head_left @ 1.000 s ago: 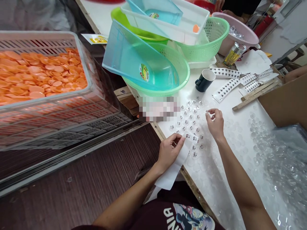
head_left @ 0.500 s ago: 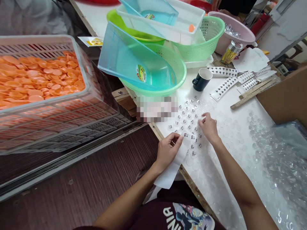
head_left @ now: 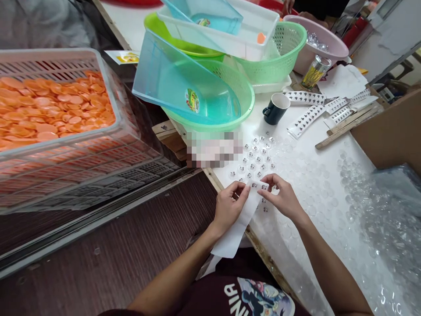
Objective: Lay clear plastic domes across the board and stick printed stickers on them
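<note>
My left hand (head_left: 231, 204) pinches a white sticker strip (head_left: 234, 232) near its upper end, and the long tail hangs over the table's edge. Small dark printed stickers (head_left: 254, 185) show on that end. At the strip's right end, the thumb and fingers of my right hand (head_left: 279, 193) close on its edge beside a sticker. Whether that sticker is partly lifted is too small to tell. Around and beyond my hands lie several clear round discs (head_left: 252, 166), each bearing a small dark print. Plain clear discs (head_left: 309, 175) spread to the right of them.
A crate (head_left: 108, 87) of orange discs (head_left: 49, 109) stands left. Green baskets (head_left: 249, 103) and blue trays (head_left: 148, 87) are stacked ahead. A dark mug (head_left: 274, 115), sticker sheets (head_left: 307, 118), wooden sticks (head_left: 345, 125) and a cardboard box (head_left: 391, 136) sit right. Another person's hand (head_left: 288, 6) shows at the back.
My right hand has moved from over the printed discs down and toward me, onto the end of the sticker strip. My left hand keeps its hold in nearly the same place.
</note>
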Action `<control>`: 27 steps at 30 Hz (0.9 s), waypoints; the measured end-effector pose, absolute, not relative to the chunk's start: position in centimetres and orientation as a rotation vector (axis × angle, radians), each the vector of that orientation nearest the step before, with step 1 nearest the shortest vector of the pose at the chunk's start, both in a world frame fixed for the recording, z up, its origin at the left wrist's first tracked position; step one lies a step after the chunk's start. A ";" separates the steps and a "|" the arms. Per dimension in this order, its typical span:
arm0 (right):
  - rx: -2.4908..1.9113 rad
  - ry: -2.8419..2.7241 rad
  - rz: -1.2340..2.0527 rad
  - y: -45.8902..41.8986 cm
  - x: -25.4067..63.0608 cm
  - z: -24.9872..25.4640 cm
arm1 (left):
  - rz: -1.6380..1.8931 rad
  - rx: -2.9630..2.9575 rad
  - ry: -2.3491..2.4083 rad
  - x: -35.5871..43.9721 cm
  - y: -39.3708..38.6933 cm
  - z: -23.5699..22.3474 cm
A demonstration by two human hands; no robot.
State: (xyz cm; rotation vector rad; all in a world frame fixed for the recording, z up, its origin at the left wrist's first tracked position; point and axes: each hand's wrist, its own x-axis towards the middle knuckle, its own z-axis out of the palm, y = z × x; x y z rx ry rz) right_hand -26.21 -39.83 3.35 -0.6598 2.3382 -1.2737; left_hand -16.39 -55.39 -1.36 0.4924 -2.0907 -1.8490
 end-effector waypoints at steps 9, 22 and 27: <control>-0.703 2.310 -1.268 -40.2 -25.0 2.3 | -1.906 0.499 -2.090 -16.3 -55.5 -1.6; -0.639 2.471 -1.555 -41.0 -24.8 3.4 | -1.915 0.565 -2.082 -16.4 -55.2 -1.4; -0.644 2.226 -1.570 -42.5 -24.6 2.9 | -1.908 0.526 -2.080 -16.4 -55.2 -1.4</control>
